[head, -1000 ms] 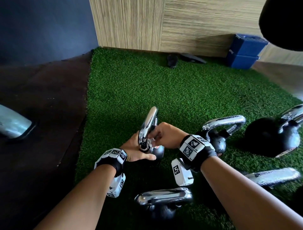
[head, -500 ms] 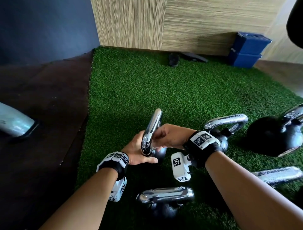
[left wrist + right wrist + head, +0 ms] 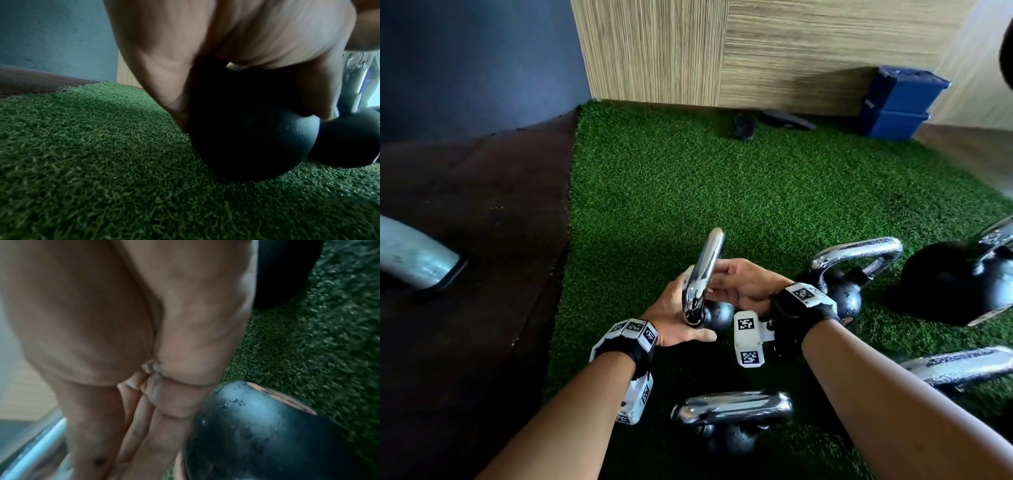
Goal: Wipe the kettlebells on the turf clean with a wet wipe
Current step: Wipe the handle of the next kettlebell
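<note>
Kettlebell [image 3: 710, 308] sits on the turf [image 3: 722, 192], my left hand [image 3: 674, 315] cupping its ball, right hand [image 3: 743, 284] curled at the chrome handle [image 3: 705, 267]. Any wipe is hidden; since a second ago the handle leans further right.

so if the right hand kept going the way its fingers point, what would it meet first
Probably the upright chrome handle of the small black kettlebell; the right hand already reaches it, with the left hand just beyond. Depth is uncertain.
</note>
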`<action>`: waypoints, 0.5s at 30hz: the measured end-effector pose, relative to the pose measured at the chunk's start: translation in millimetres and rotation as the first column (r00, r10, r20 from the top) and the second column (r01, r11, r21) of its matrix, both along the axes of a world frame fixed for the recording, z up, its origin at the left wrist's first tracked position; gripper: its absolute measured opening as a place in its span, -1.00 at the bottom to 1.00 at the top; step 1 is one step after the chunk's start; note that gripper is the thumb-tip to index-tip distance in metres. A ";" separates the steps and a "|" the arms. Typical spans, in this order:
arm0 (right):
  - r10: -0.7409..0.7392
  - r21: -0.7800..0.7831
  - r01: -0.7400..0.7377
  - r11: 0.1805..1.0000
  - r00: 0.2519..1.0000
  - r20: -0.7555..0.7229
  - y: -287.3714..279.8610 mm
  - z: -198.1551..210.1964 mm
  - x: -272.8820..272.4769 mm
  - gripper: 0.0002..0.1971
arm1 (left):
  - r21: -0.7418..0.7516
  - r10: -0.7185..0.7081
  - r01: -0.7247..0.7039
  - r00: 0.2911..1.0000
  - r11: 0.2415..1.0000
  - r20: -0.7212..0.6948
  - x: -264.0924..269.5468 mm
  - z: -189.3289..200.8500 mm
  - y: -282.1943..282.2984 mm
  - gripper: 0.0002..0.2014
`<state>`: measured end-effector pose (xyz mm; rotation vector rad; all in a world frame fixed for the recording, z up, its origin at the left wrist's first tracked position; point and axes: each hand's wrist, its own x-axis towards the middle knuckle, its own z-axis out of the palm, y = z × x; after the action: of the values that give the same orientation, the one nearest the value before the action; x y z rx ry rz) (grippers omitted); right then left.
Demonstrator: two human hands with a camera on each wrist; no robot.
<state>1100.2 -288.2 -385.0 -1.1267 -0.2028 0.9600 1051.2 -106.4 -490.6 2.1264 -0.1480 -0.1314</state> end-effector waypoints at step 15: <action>-0.335 0.107 0.333 0.937 0.942 0.003 4.4 -13.5 2.1 -0.83 | -0.061 0.011 -0.013 0.999 0.998 -0.034 -1.6 4.3 -1.5 0.31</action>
<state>1102.3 -283.8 -398.6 -1.0340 -0.0736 0.6277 1049.6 -107.9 -486.3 2.0630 -0.1182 -0.1535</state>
